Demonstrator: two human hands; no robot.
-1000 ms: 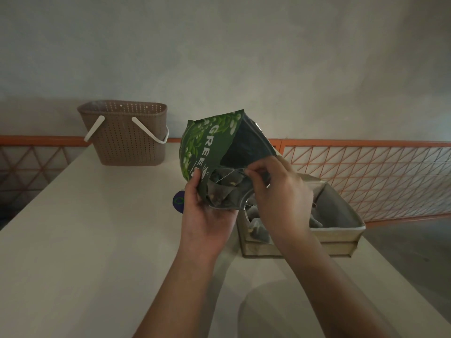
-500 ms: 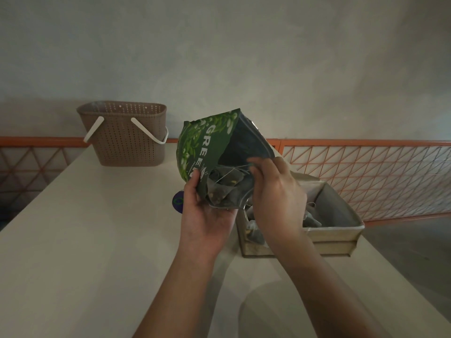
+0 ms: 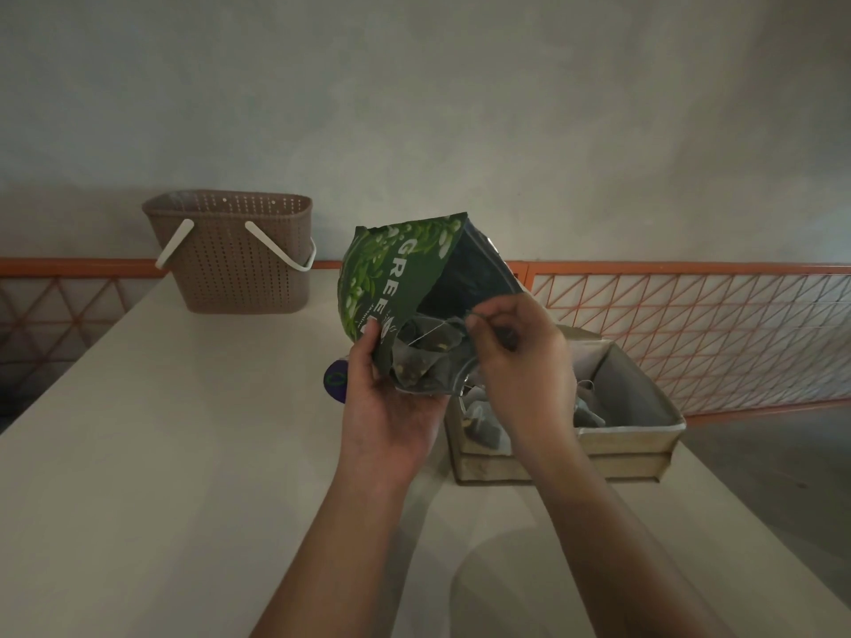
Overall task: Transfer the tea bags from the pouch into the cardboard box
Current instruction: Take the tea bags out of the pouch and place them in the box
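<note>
Head view: right hand (image 3: 520, 356) fingers (image 3: 479, 320) pinch tea bag (image 3: 426, 356) at pouch (image 3: 396, 278) mouth.

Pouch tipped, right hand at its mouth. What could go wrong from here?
1. The pouch is tilted mouth-down in the left hand, mostly over the table beside the box; loose tea bags may drop outside it.
2. The right hand seems to pinch a string; strings look tangled, so several bags may come out together.

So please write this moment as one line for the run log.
left hand: holds pouch | right hand: pinches tea bag string at pouch mouth | cardboard box: some tea bags inside
</note>
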